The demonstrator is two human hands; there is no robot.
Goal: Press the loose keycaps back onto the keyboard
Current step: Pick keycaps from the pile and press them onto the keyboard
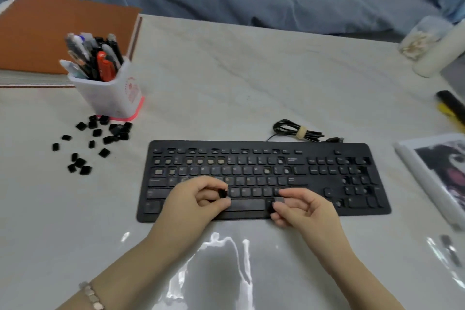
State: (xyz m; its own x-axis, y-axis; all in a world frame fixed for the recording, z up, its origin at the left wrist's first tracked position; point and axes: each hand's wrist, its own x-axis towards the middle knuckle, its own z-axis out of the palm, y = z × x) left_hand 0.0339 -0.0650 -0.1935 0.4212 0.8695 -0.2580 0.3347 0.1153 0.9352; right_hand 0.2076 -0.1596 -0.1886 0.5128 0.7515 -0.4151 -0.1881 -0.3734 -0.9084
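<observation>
The flat black plastic keyboard (327, 178) lies in the lower middle of the frame on a pale marble-patterned table (251, 78), and both hands are over its bottom rows. The left hand (193, 200) pinches a small black keycap (223, 193) between thumb and forefinger, just above the left end of the space bar. The right hand (305, 209) holds a second keycap (278, 200), which looks grey on top, between thumb and fingertips near the right end of the space bar. Whether either cap already touches the keyboard, I cannot tell. Many loose black keycaps (100, 133) lie scattered at the left of the frame, in front of a white plastic pen cup (113, 93) and well apart from the keyboard. Several pale open sockets (205, 161) show in the upper left rows of the keyboard, so I judge that much of the task is not yet done. The step in hand seems to be finding the place for the two held caps. The next move calls for setting each cap squarely over a matching empty socket, then pushing straight down with a fingertip until it sits level with its neighbours; a tilted cap would probably not catch.
</observation>
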